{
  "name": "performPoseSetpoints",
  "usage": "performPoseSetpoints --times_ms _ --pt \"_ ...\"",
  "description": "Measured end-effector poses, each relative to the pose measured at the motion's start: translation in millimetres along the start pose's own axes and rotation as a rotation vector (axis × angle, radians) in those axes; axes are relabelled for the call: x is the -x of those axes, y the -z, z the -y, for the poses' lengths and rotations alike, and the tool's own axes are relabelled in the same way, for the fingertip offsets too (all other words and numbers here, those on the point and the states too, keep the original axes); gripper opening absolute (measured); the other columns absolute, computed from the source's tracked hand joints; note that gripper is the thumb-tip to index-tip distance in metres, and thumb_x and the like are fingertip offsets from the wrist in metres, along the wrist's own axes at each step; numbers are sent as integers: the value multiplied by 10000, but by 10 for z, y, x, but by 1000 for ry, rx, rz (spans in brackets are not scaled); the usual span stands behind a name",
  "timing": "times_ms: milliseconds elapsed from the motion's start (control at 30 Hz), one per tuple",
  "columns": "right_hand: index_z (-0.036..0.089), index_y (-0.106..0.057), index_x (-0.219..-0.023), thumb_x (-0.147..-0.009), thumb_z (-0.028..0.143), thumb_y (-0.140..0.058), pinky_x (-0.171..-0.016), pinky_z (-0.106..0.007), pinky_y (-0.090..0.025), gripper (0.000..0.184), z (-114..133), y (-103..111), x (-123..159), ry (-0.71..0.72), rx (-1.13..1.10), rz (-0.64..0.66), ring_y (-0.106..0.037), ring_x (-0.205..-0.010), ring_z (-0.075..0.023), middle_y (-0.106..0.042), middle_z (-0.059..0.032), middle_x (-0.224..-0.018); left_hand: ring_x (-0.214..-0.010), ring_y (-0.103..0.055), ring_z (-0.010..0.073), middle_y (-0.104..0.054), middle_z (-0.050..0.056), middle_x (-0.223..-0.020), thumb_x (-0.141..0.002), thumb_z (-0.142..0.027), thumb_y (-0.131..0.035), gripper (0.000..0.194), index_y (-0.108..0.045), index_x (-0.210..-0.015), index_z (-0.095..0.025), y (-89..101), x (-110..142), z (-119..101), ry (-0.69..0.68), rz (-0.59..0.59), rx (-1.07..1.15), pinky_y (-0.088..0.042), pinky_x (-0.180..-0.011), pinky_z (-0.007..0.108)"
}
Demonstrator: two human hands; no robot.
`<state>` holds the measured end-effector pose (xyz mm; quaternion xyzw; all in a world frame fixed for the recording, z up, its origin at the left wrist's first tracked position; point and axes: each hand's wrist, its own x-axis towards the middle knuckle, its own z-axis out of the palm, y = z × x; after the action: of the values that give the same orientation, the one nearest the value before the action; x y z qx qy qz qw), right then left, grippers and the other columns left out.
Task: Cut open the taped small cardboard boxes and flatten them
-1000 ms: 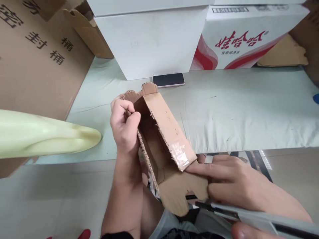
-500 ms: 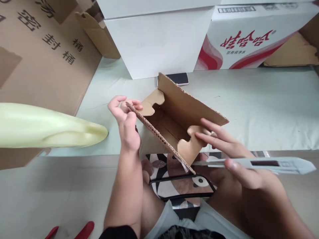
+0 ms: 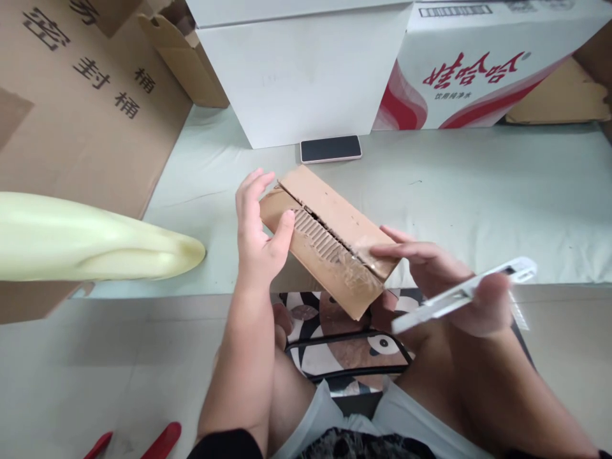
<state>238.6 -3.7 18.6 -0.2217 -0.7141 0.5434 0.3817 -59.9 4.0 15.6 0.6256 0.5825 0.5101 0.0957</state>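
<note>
A small brown cardboard box (image 3: 329, 217) is tilted above the front edge of the covered surface, its two top flaps folded inward with a narrow gap between them. Torn, ribbed cardboard and wrinkled clear tape show along the near flap. My left hand (image 3: 261, 233) grips the box's left end, thumb on the near flap. In my right hand (image 3: 459, 287) a white utility knife (image 3: 440, 305) lies under the thumb; I cannot make out its blade. The fingers of that hand also touch the box's right end.
Behind the box lies a phone (image 3: 331, 148), in front of a white carton (image 3: 301, 76) and a red-and-white carton (image 3: 459, 89). A large brown carton (image 3: 95, 127) and a pale green rounded object (image 3: 95, 239) occupy the left. A patterned stool (image 3: 335, 357) is between my legs.
The box's long flaps, upright before, are now folded down over its opening. My left hand has shifted right, thumb onto the flap. The knife has turned in my right hand.
</note>
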Motion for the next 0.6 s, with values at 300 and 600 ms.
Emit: performPoseSetpoints --times_ms 300,600 --pt "360 -695 -1275 -968 783 -218 -1302 -534 -290 708 -50 -5 -17 18 -175 -137 -467 -1501 -274 -677 -7 -1411 -1385 -539 300 -582 78 -1441 -972 -430 -565 308 -787 -1119 -273 20 -11 22 3 55 -60 -395 -1225 494" --pt "256 -512 -1345 -941 810 -185 -933 -520 -605 760 -269 -69 -101 -449 -361 -152 -733 -1153 -308 -762 -135 -1224 -1416 -484 303 -627 16 -1392 -930 -587 -588 412 -767 -1156 -293 273 -39 539 212 -223 140 -371 -1234 505"
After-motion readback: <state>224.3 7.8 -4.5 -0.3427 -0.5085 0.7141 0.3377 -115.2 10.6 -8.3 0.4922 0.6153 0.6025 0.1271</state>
